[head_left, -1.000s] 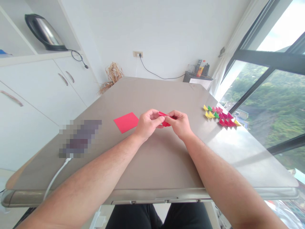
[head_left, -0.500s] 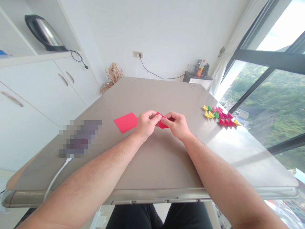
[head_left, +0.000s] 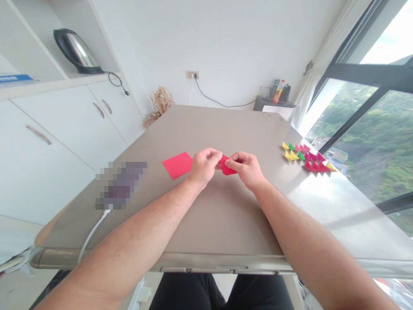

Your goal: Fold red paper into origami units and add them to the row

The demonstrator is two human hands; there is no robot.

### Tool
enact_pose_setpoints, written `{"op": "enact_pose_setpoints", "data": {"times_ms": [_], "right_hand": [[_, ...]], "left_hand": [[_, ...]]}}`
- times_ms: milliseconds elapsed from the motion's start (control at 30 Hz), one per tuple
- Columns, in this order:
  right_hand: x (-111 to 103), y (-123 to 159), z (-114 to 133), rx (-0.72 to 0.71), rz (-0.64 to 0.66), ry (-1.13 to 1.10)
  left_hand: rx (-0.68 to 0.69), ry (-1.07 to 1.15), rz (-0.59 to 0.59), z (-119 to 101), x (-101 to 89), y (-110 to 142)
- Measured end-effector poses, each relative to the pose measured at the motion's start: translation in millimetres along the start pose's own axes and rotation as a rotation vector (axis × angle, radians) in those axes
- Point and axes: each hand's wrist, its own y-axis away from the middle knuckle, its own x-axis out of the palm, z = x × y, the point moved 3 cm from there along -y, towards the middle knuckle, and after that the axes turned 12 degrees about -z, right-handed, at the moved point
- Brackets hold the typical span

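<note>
Head view. We see a paper (head_left: 226,170), red, folded small and creased, held over the middle of the surface (head_left: 200,219), right of a flat red sheet (head_left: 176,166). Both hands are clamped on it and face each other, thumbs uppermost: the left hand (head_left: 204,168) pinches its far left corner; the right hand (head_left: 248,170) lays its thumb across the right part. We read the visible portion's long axis as slanting from far left to near right, one corner pointing toward us; the right fingers hide the rest.
</note>
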Motion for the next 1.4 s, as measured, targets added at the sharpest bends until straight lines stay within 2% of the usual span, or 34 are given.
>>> {"op": "enact_pose_setpoints", "data": {"times_ms": [200,333,467,633,833,1000,1167,1400], "right_hand": [[-2.7,-1.7,-2.2,-0.011,-0.005,0.060],[-3.5,-3.1,-3.0,-0.032,0.024,0.145],[-7.9,-5.2,-1.3,-0.054,-0.067,0.237],[-9.1,-6.1,0.6,-0.055,-0.092,0.254],[-10.6,-6.2,3.8,-0.032,-0.077,0.133],[-9.6,-6.1,4.9,-0.058,-0.096,0.142],[-5.6,-5.3,1.9,-0.040,-0.089,0.180],[-10.8,-7.3,3.1,-0.048,-0.110,0.220]], "left_hand": [[-0.011,-0.062,0.121,4.2,0.6,-0.3],[0.013,-0.040,0.014,3.1,-3.0,-5.0],[0.011,0.004,-0.076,-0.1,-5.6,-7.5],[-0.062,-0.041,0.053,1.3,-2.6,-4.3],[-0.044,-0.029,-0.046,0.7,-8.3,-7.9],[-0.088,-0.009,0.053,1.1,-3.9,-4.3],[-0.047,0.000,-0.040,2.7,-4.0,-3.7],[-0.086,0.027,-0.028,4.1,-8.9,-10.0]]}}
